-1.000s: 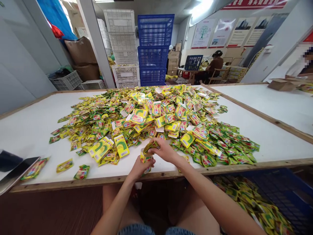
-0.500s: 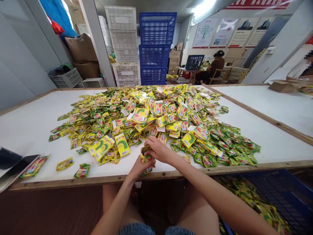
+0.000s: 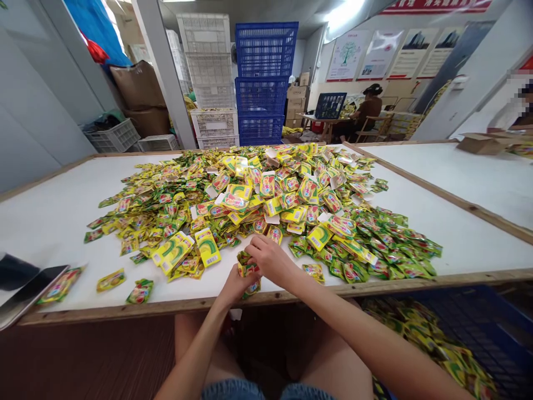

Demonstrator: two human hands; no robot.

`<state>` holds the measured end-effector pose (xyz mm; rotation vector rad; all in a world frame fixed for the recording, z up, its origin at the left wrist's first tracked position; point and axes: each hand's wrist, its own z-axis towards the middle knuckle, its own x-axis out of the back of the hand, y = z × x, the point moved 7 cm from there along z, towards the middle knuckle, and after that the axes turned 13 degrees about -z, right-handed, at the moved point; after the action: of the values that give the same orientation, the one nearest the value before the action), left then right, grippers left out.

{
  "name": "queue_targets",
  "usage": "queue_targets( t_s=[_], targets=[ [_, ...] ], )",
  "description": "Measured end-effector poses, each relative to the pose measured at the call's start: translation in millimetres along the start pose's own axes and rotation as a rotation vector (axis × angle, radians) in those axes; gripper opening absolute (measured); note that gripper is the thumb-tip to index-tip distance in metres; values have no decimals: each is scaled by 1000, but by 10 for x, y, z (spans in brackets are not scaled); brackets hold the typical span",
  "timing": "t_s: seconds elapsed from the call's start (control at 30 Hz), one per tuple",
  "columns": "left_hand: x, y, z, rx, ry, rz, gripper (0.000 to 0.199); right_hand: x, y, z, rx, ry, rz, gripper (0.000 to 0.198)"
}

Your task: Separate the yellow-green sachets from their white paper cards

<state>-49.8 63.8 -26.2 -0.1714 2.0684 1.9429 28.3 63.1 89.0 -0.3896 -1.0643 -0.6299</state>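
Near the front edge of the table, my left hand [image 3: 236, 284] is closed around a small printed box [image 3: 249, 270] in yellow, green and red. My right hand [image 3: 270, 260] bends over the box's top, its fingers closed on a small green sachet [image 3: 242, 257] at the opening. The fingers partly hide both. Just below the left hand's fingers, another green and red packet [image 3: 252, 289] lies by the table edge. Beyond the hands spreads a large heap of sachets [image 3: 154, 214] with small yellow boxes [image 3: 207, 247] on it, several with their flaps up.
At the left lie a phone [image 3: 33, 291], a dark cup [image 3: 15, 271] and a few loose sachets [image 3: 110, 280]. A wooden strip [image 3: 472, 208] divides the table at right. Below right is a blue crate [image 3: 491, 322] of packets. Stacked crates [image 3: 266, 50] and a seated person [image 3: 368, 114] are behind.
My right hand's fingers have shifted slightly down and over the box's opening, where more green sachet now shows. The left hand keeps its hold. The view has moved slightly.
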Motion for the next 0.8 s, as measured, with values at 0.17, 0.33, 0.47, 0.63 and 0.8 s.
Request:
queue_targets(
  t_s=[0.17, 0.33, 0.47, 0.63, 0.8],
  targets=[
    [1, 16, 7, -27, 13, 36, 26, -37, -6, -167, -71, 30, 60, 17],
    [-25, 115, -20, -134, 52, 37, 40, -14, 164, -306, -300, 142, 103, 10],
    [-81, 164, -52, -219, 22, 141, 27, -105, 138, -361, -354, 179, 71, 15],
    [-102, 129, -42, -176, -2, 128, 27, -282, 127, -548, -419, 182, 267, 12],
    [-104, 121, -63, -151, 5, -27, 52, -437, 255, -802, -612, 312, 685, 27]
  ],
)
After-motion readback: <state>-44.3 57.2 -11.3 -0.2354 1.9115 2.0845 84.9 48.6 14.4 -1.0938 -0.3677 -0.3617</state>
